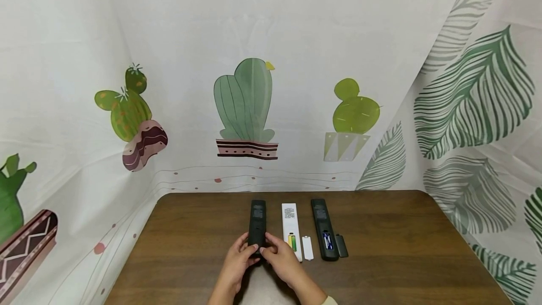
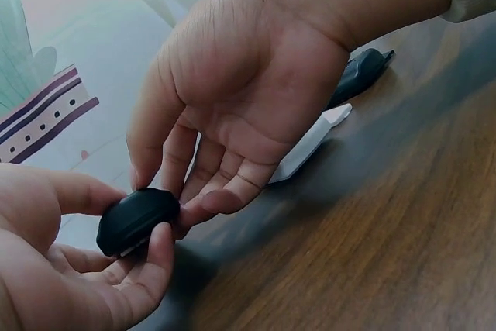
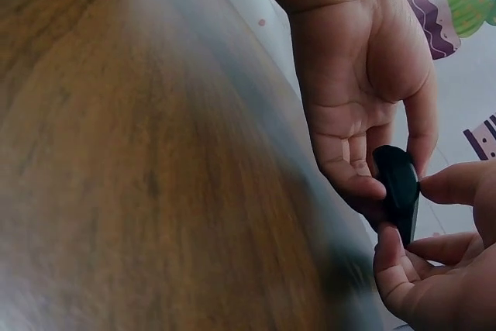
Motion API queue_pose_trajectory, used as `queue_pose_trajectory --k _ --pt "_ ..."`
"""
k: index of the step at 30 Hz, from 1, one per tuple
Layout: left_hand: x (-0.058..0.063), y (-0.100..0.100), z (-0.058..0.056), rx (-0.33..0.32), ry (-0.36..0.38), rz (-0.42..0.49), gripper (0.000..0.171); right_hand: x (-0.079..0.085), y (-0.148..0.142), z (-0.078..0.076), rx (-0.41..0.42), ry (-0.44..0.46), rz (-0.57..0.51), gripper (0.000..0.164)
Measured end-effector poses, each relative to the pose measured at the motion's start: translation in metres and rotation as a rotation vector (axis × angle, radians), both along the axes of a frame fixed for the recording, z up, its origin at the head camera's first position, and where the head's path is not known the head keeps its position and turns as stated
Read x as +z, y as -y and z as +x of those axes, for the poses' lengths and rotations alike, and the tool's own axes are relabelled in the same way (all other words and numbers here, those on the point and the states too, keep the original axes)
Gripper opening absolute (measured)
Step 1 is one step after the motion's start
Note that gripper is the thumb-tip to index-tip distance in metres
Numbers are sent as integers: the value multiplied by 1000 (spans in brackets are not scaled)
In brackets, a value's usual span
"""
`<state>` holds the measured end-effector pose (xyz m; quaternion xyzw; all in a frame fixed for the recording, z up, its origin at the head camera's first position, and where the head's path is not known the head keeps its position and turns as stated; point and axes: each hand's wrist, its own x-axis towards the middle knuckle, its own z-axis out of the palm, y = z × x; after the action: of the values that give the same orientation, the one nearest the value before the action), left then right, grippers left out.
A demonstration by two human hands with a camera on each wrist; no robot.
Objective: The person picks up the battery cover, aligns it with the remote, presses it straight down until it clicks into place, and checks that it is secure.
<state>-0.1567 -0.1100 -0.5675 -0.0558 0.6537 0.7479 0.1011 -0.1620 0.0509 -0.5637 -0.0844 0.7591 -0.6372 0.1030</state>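
Both hands hold a black remote control point(image 1: 257, 220) by its near end, its back facing up. My left hand point(image 1: 238, 261) grips its left side, with the thumb on the back. My right hand point(image 1: 282, 259) pinches the right side, thumb likewise on the back. In the left wrist view, the end of the black remote point(image 2: 138, 218) sits between the fingers of both hands, raised over the wooden table point(image 2: 372, 215). The right wrist view shows the same remote end point(image 3: 399, 191) between the fingertips. Fingers hide the remote's lower sides.
Right of the hands lies a white remote point(image 1: 290, 222), its battery slot open with batteries in it, beside a white battery cover point(image 1: 307, 248). Farther right are another black remote point(image 1: 323, 225) with blue batteries point(image 1: 327, 240) showing and a black battery cover point(image 1: 341, 245). A printed cloth point(image 1: 305, 22) hangs behind.
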Motion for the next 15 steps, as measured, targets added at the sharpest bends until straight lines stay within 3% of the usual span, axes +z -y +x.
queue_pose_trajectory --k 15 --pt "-2 1 -1 30 3 -86 70 -7 3 -1 -4 -5 -19 57"
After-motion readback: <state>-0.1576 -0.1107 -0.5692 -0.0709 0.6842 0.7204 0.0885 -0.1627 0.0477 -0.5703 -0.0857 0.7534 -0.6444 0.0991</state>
